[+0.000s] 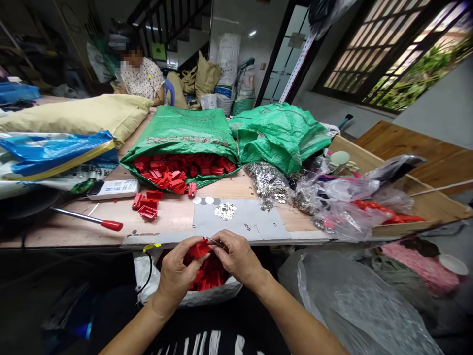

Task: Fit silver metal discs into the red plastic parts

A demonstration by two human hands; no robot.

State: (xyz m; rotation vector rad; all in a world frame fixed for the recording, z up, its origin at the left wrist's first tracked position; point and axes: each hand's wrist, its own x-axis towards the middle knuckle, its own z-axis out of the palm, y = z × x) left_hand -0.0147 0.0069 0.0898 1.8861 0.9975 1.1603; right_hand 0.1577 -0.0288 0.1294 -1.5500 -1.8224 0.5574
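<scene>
My left hand (176,273) grips a small red plastic part (200,248) just below the table's front edge. My right hand (238,256) is pinched on a thin metal piece (215,242) that touches the red part. Beneath both hands a white bag (218,293) holds more red parts. On the table ahead lies a small heap of shiny metal pieces (225,211) on a grey sheet (240,219). A few loose red parts (147,203) lie to the left, in front of an open green sack (185,135) full of them.
A second green sack (281,133) and clear bags of metal pieces (268,180) sit at the right. A red-handled tool (90,219) and a white remote-like device (114,188) lie at the left. Another person (140,74) sits at the far end. A wooden tray edge (424,195) stands right.
</scene>
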